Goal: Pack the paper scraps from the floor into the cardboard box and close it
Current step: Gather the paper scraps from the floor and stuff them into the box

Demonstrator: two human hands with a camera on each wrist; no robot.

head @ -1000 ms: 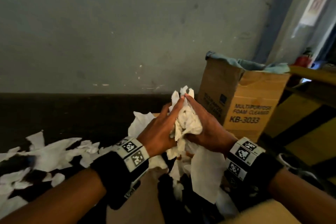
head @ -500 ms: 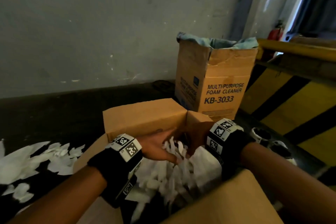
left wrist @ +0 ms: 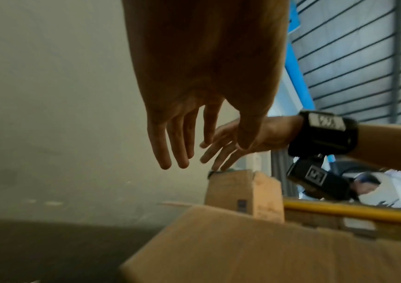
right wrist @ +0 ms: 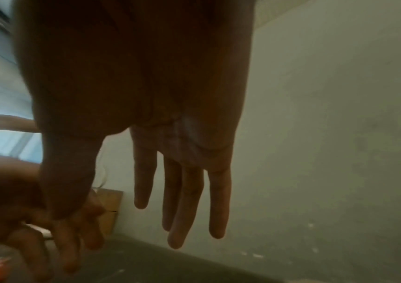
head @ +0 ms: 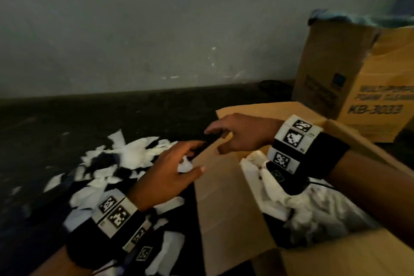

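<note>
White paper scraps [head: 132, 157] lie strewn over the dark floor at left. The open cardboard box [head: 228, 204] stands at lower right with more white scraps [head: 313, 206] inside. My left hand [head: 177, 170] hovers over the floor scraps beside the box's left flap, fingers spread and empty; the left wrist view shows the left hand [left wrist: 194, 149] with straight fingers. My right hand [head: 233, 136] reaches leftward past the box's far flap, fingers loose and holding nothing; in its wrist view the right hand [right wrist: 146, 210] hangs with straight fingers.
A taller brown carton [head: 360, 87] marked KB-3033, with blue cloth on top, stands against the grey wall [head: 156, 29] at right. A yellow rail [left wrist: 354, 210] runs behind the boxes. Dark floor stretches left of the scraps.
Both hands let the wad of scraps go into the box, then came out empty and moved left toward the scraps on the floor. My view swung left.
</note>
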